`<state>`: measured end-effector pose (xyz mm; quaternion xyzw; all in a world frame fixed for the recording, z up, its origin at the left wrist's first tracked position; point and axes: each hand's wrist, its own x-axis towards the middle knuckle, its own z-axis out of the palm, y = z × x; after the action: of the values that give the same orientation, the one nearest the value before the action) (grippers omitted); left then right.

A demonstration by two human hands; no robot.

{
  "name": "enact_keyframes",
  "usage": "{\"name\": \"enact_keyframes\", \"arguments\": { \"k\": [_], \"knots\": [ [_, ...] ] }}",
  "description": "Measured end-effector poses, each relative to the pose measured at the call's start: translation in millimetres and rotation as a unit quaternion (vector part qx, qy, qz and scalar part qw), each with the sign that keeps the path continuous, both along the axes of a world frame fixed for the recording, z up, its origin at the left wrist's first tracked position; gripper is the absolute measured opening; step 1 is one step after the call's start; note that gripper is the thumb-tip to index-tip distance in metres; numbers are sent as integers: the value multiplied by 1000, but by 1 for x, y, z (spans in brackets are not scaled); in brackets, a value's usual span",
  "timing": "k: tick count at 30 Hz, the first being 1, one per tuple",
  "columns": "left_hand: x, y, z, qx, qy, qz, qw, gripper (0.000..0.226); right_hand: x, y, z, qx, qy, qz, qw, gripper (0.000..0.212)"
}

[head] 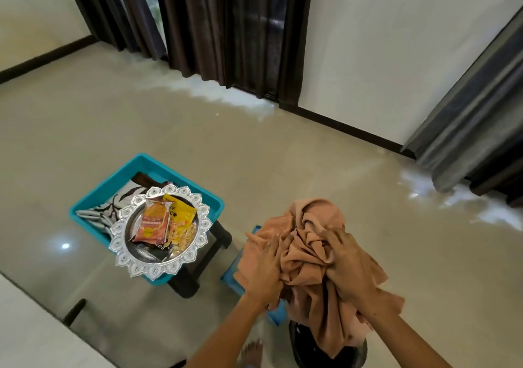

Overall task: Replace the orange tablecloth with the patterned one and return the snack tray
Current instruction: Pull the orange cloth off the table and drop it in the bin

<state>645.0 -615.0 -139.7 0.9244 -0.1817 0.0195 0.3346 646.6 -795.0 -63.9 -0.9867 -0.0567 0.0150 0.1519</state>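
The orange tablecloth is bunched in a heap over a blue bin, which it mostly hides. My left hand lies on the heap's left side with its fingers pressed into the folds. My right hand grips a bunch of the cloth on the right. To the left, a silver snack tray with scalloped rim holds several snack packets. It rests on a teal bin. The patterned cloth, grey-white with dark leaf shapes, lies folded inside that bin under the tray.
The teal bin stands on a black stool. A white table edge crosses the lower left corner. Dark curtains hang at the back and at the right. A dark round stool sits under the hanging cloth. My bare foot is on the glossy floor.
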Motion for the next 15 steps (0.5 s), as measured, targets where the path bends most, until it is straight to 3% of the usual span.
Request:
{"name": "enact_keyframes", "arguments": {
  "k": [3, 5, 7, 10, 12, 15],
  "knots": [
    [11, 2, -23, -24, 83, 69, 994, 59, 13, 11, -10, -8, 29, -4, 1000, 66],
    [18, 4, -41, 3, 212, 123, 969, 72, 21, 17, -17, -15, 36, 2, 999, 70],
    [25, 8, -64, 2, 277, 160, 947, 75, 30, 21, -29, -30, 39, 12, 999, 75],
    [32, 14, -88, -18, 288, 122, 950, 76, 44, 29, -50, -38, 53, 36, 997, 73],
    [35, 20, -108, 20, 273, 40, 961, 74, 52, 37, -70, -35, 59, 51, 996, 68],
    [41, 30, -142, 46, 273, 10, 961, 76, 64, 44, -105, -37, 77, 70, 994, 64]
  ]
}}
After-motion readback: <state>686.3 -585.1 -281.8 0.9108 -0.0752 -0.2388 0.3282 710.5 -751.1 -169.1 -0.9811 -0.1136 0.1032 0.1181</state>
